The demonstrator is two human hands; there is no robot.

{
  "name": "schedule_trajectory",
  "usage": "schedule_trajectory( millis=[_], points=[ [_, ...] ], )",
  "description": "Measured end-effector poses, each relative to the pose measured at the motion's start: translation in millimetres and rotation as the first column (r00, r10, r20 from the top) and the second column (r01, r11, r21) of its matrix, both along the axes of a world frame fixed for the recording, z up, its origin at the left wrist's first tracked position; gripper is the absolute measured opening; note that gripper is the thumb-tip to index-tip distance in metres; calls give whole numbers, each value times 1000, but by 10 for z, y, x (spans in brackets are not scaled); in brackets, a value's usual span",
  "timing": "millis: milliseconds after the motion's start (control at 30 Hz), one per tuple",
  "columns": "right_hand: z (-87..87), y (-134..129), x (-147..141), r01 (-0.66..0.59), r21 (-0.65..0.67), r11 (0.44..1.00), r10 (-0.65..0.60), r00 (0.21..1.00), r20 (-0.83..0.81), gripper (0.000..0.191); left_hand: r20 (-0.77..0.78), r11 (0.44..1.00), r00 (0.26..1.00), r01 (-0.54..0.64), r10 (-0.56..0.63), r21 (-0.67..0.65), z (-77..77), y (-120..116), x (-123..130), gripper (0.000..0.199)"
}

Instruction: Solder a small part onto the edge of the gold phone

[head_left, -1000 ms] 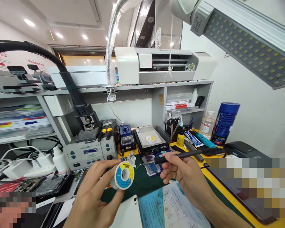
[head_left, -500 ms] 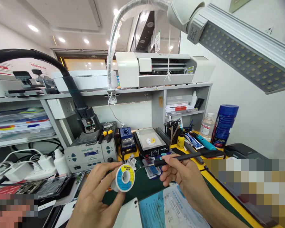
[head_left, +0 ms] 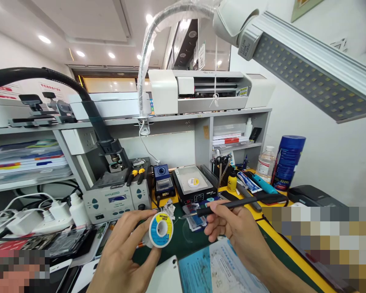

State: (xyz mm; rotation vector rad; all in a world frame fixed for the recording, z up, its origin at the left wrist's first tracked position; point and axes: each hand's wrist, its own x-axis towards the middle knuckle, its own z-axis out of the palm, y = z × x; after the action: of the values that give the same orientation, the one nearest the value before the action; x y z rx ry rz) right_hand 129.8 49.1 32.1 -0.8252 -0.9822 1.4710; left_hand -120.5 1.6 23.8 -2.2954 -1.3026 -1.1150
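Observation:
My left hand (head_left: 126,248) is closed on a solder wire spool (head_left: 153,239) with a blue and yellow label, its round face turned towards me. Between the thumb and fingers of my right hand (head_left: 232,228) is a soldering iron (head_left: 222,204) with a black handle, held nearly level like a pen. The iron's thin metal tip points left, a little to the right of the spool and apart from it. I cannot make out the loose end of the solder. Below the tip lie the green mat (head_left: 183,240) and a blue-and-white printed sheet (head_left: 213,264).
Behind my hands stand a soldering station (head_left: 164,181), a black heating plate unit (head_left: 198,197) with a round white tin (head_left: 193,182) on it, and a grey rework station (head_left: 110,201). Phones (head_left: 61,266) lie at left. A lamp (head_left: 311,69) hangs overhead at right.
The soldering iron's tip has shifted slightly left and down. My left hand and the spool stay almost where they were; the view has tilted a little.

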Motion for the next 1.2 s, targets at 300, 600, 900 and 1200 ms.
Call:
schedule_trajectory(
  millis=[300, 600, 900, 1200],
  points=[
    [24, 12, -18, 0, 0, 1000, 0, 1000, 11, 31, -25, 1000, 1000, -3, 4, 5, 48, -24, 22, 29],
    [19, -6, -25, -10, 1, 1000, 10, 1000, 26, 30, 11, 1000, 1000, 13, -13, 5, -38, 26, 3, 31],
    [22, -19, -35, -27, -12, 1000, 27, 999, 32, 31, -49, 998, 997, -56, 55, -7, -37, 6, -42, 32],
    [2, -3, -55, -25, -2, 1000, 25, 1000, 0, 30, -100, 998, 994, -43, 48, 50, -75, 76, -102, 37]
  ],
)
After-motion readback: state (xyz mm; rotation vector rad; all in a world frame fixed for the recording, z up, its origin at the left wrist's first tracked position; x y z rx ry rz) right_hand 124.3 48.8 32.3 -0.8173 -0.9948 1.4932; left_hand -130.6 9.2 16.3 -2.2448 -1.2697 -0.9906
